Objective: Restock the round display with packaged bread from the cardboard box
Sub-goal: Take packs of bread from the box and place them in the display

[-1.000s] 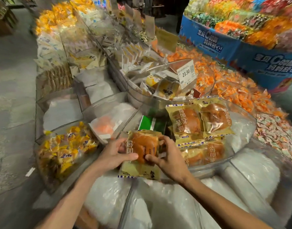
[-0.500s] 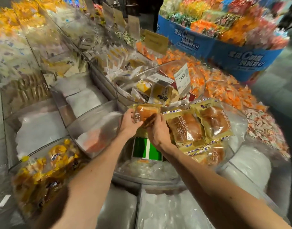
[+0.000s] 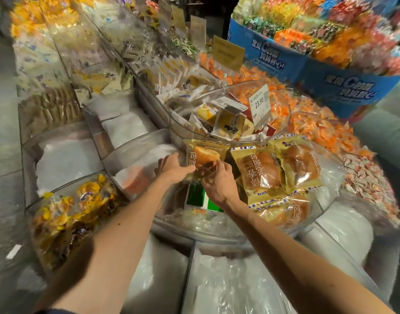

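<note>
A yellow-wrapped bread package (image 3: 203,155) stands tilted at the far left of the clear round display bin (image 3: 330,200), against the upper bowl. My left hand (image 3: 174,165) grips its left edge and my right hand (image 3: 217,180) pinches its lower right side. To the right, several more yellow bread packages (image 3: 276,171) lean in a row inside the bin, with others (image 3: 289,214) lying below them. The cardboard box is out of view.
A higher clear bowl (image 3: 282,123) holds small cake packs and a 23.90 price tag (image 3: 259,103). Bins with white padding (image 3: 65,159), a bin of yellow snacks (image 3: 72,214), orange candies (image 3: 325,130) and a blue round candy stand (image 3: 307,62) surround the display. A green card (image 3: 199,197) lies in the bin.
Both hands carried the bread package from near the bin's front edge up and away, setting it beside the row at the back of the bin. The camera leaned closer.
</note>
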`<move>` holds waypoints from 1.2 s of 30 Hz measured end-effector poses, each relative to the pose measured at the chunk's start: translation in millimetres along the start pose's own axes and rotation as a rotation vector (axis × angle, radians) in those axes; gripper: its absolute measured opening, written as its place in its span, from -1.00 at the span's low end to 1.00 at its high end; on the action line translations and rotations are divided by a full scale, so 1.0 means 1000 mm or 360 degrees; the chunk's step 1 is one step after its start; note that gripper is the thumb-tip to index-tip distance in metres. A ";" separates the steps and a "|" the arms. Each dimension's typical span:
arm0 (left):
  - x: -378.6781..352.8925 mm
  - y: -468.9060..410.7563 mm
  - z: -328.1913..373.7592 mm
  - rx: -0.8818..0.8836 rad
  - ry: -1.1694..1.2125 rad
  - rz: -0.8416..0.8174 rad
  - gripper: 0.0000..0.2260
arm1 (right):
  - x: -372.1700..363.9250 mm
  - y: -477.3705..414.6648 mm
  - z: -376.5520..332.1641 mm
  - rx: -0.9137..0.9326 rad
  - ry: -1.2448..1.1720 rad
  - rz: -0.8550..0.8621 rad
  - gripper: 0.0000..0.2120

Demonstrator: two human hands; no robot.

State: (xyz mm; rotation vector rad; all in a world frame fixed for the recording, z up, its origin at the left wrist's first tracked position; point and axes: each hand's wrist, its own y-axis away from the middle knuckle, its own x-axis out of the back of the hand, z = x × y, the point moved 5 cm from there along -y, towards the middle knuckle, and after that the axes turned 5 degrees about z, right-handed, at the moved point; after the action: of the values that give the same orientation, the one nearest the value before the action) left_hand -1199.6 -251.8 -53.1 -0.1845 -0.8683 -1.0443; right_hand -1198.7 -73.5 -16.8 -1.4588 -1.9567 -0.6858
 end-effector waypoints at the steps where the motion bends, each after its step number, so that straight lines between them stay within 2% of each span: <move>1: 0.008 0.010 -0.002 0.0005 0.0082 0.0054 -0.14 | 0.000 0.006 -0.001 0.0014 0.0023 0.0014 -0.35; 4: 0.041 0.052 -0.011 -0.0008 0.0280 0.0302 -0.65 | -0.004 0.038 -0.012 0.0145 0.0092 -0.0009 -0.47; 6: 0.069 0.096 -0.023 -0.0051 0.0348 0.0479 -0.94 | -0.015 0.070 -0.027 0.0351 0.0074 -0.0129 -0.63; 9: 0.102 0.190 -0.064 0.0009 0.0474 0.0727 -0.88 | -0.051 0.143 -0.050 0.0729 -0.0044 -0.0481 -0.81; 12: 0.125 0.316 -0.137 0.0229 0.0386 0.1128 -0.83 | -0.098 0.241 -0.067 0.1091 -0.0119 -0.0929 -0.82; 16: 0.103 0.509 -0.254 0.1031 0.0180 0.1327 -0.90 | -0.156 0.393 -0.083 0.1659 0.0019 -0.1538 -0.77; 18: 0.072 0.601 -0.301 0.1384 0.0288 0.1437 -0.90 | -0.181 0.467 -0.083 0.1884 0.0131 -0.1830 -0.83; 20: 0.031 0.670 -0.345 0.1748 0.0480 0.1488 -0.93 | -0.204 0.529 -0.083 0.2132 0.0186 -0.2000 -0.88; 22: -0.007 0.718 -0.387 0.2009 0.0600 0.1518 -0.83 | -0.232 0.580 -0.081 0.2336 0.0288 -0.2097 -0.89; 24: -0.032 0.747 -0.424 0.2119 0.0708 0.1522 -0.74 | -0.265 0.617 -0.083 0.2434 0.0440 -0.2169 -0.84; 26: -0.041 0.763 -0.463 0.2203 0.0716 0.1521 -0.74 | -0.306 0.642 -0.087 0.2423 0.0629 -0.2238 -0.73; 28: -0.036 0.777 -0.496 0.2307 0.0676 0.1611 -0.65 | -0.346 0.657 -0.090 0.2347 0.0827 -0.2288 -0.62; 30: -0.023 0.788 -0.522 0.2368 0.0871 0.1860 -0.48 | -0.381 0.668 -0.095 0.2233 0.0917 -0.2283 -0.64; 33: -0.004 0.800 -0.550 0.2484 0.1534 0.2294 -0.24 | -0.422 0.693 -0.111 0.2046 0.0958 -0.2270 -0.67; 36: 0.006 0.810 -0.568 0.2603 0.1839 0.2491 -0.10 | -0.450 0.724 -0.126 0.1988 0.0847 -0.2291 -0.62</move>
State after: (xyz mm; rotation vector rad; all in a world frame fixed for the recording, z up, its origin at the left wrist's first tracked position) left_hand -232.0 -128.8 -219.4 0.9313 -0.0625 1.1462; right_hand -383.0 -266.5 -217.5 0.8892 -1.9856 -0.1427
